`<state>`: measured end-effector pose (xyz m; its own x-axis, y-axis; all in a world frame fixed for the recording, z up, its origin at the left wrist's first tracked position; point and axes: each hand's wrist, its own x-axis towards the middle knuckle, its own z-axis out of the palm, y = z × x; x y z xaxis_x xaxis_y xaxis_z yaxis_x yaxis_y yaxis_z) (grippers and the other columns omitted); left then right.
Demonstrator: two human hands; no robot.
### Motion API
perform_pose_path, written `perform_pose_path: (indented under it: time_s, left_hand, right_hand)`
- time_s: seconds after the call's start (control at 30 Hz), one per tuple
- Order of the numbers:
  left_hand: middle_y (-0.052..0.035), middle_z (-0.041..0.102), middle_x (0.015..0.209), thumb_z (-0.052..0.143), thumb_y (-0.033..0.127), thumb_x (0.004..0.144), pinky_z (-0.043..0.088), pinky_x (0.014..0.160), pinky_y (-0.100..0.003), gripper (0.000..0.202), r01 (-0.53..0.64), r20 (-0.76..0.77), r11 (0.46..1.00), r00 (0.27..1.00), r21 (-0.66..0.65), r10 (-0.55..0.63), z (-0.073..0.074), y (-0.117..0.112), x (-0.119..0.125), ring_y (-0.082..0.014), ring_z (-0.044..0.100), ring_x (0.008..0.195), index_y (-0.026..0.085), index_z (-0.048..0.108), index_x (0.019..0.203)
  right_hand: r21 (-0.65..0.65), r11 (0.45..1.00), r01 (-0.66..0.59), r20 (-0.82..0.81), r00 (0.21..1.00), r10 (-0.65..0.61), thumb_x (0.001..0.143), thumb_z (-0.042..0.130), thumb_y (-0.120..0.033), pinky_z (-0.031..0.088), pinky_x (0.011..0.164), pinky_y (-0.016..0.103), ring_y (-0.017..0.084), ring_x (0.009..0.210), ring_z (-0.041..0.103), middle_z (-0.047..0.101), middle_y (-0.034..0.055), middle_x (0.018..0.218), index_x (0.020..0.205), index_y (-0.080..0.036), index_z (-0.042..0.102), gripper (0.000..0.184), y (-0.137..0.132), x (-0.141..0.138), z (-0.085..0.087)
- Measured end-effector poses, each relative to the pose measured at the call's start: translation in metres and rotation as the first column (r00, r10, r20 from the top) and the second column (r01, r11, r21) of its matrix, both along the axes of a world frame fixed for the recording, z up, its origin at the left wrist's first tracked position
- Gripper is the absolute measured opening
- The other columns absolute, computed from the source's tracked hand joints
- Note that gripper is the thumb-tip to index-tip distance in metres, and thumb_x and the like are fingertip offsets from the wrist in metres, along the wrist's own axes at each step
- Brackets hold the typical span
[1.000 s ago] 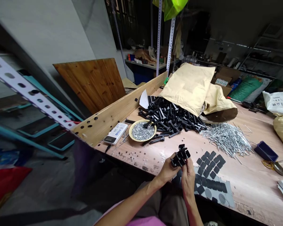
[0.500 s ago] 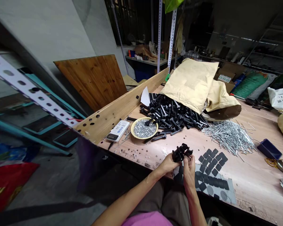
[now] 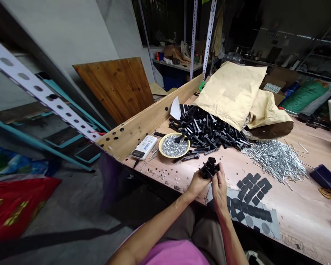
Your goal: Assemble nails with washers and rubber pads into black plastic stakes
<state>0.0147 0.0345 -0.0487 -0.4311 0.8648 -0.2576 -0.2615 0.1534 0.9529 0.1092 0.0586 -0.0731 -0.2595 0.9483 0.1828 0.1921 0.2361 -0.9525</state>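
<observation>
My left hand (image 3: 198,184) is closed around a black plastic part (image 3: 209,168) with several prongs, held just above the table's near edge. On its right side, my right hand (image 3: 219,181) grips the same part with closed fingers; whether a smaller piece sits between them is hidden. Beyond the hands stands a yellow bowl (image 3: 173,156) of small silver nuts, with a black piece resting on its rim. Behind it lies a heap of black plastic pieces (image 3: 204,129). Rows of dark rounded pads (image 3: 252,189) sit right of my right hand, some on a grey sheet (image 3: 273,230).
A pile of long silver pins (image 3: 276,158) lies to the right, near a dark blue tray (image 3: 325,177). A large tan paper bag (image 3: 233,94) rests behind the heap. A wooden board (image 3: 154,119) edges the table's left side, beside a white device (image 3: 145,147).
The view has turned slightly, shifting the table contents to the right. Both hands stay together at the black part, which now sits nearer the bowl and looks turned.
</observation>
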Motion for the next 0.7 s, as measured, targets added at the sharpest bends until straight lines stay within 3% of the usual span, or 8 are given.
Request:
perform_pose_path:
  time_s: [0.07,0.13,0.2,0.3,0.4,0.5,0.6,0.7]
  left_hand:
    - [-0.0057,0.074,0.077,0.077,0.013,0.052,0.05,0.074,-0.032,0.022,-0.049,0.0,0.998,0.999,0.032,0.049,0.006,0.001,-0.009,-0.0235,0.066,0.079,0.015,0.07,0.073]
    - [-0.0057,0.074,0.08,0.08,0.018,0.051,0.05,0.079,-0.033,0.025,-0.118,0.014,0.987,0.993,0.111,0.117,0.013,-0.002,-0.02,-0.0235,0.067,0.082,0.017,0.071,0.075]
    - [-0.0056,0.074,0.081,0.08,0.024,0.054,0.05,0.083,-0.034,0.025,-0.174,0.04,0.964,0.985,0.2,0.169,0.02,-0.006,-0.031,-0.0227,0.067,0.083,0.017,0.072,0.077]
    - [-0.0045,0.073,0.076,0.08,0.028,0.055,0.052,0.079,-0.033,0.026,-0.213,0.078,0.943,0.977,0.255,0.2,0.027,-0.013,-0.046,-0.0203,0.068,0.076,0.016,0.072,0.076]
    - [-0.0034,0.072,0.07,0.083,0.029,0.05,0.054,0.069,-0.031,0.028,-0.223,0.149,0.949,0.97,0.223,0.193,0.027,-0.017,-0.054,-0.0173,0.066,0.065,0.014,0.072,0.072]
    - [-0.0034,0.071,0.068,0.084,0.031,0.047,0.055,0.066,-0.031,0.033,-0.225,0.252,0.958,0.952,0.18,0.177,0.025,-0.021,-0.056,-0.0162,0.066,0.061,0.013,0.071,0.072]
    - [-0.0038,0.071,0.068,0.085,0.034,0.045,0.055,0.067,-0.032,0.036,-0.225,0.297,0.962,0.939,0.156,0.171,0.024,-0.024,-0.056,-0.0167,0.066,0.062,0.013,0.071,0.07]
    - [-0.004,0.072,0.07,0.085,0.033,0.045,0.054,0.071,-0.032,0.034,-0.173,0.26,0.973,0.957,0.154,0.129,0.021,-0.026,-0.055,-0.0181,0.067,0.067,0.013,0.071,0.07]
  right_hand:
    - [0.016,0.998,-0.059,0.032,0.998,0.058,0.084,0.045,-0.054,0.033,0.107,0.044,0.025,0.132,0.035,0.043,0.0101,0.14,0.119,-0.021,0.059,0.05,0.006,-0.003,0.012]
    - [-0.007,0.989,-0.147,0.018,0.989,0.147,0.084,0.047,-0.054,0.04,0.101,0.043,0.026,0.124,0.047,0.045,0.0103,0.138,0.121,-0.022,0.058,0.05,0.014,-0.002,0.019]
    - [-0.042,0.982,-0.183,0.024,0.983,0.184,0.084,0.048,-0.052,0.049,0.088,0.041,0.024,0.102,0.063,0.057,0.0115,0.126,0.122,-0.022,0.057,0.049,0.022,0.003,0.018]
    - [-0.027,0.99,-0.138,0.189,0.972,0.14,0.082,0.049,-0.05,0.052,0.07,0.038,0.022,0.074,0.066,0.069,0.0095,0.095,0.104,-0.02,0.066,0.041,0.029,0.013,0.003]
    - [0.087,0.974,-0.209,0.406,0.9,0.157,0.083,0.047,-0.047,0.05,0.067,0.036,0.023,0.073,0.064,0.068,0.0084,0.08,0.082,-0.021,0.07,0.034,0.028,0.017,-0.019]
    - [0.157,0.941,-0.301,0.525,0.832,0.179,0.087,0.044,-0.041,0.048,0.068,0.034,0.023,0.074,0.062,0.066,0.0082,0.078,0.08,-0.023,0.069,0.032,0.019,0.014,-0.032]
    - [0.187,0.932,-0.311,0.563,0.811,0.158,0.088,0.043,-0.041,0.047,0.068,0.034,0.022,0.073,0.06,0.064,0.0081,0.076,0.08,-0.024,0.069,0.033,0.012,0.011,-0.034]
    - [0.178,0.951,-0.251,0.474,0.869,0.141,0.088,0.041,-0.045,0.048,0.068,0.034,0.022,0.073,0.061,0.064,0.0086,0.079,0.084,-0.022,0.069,0.037,0.01,0.01,-0.026]
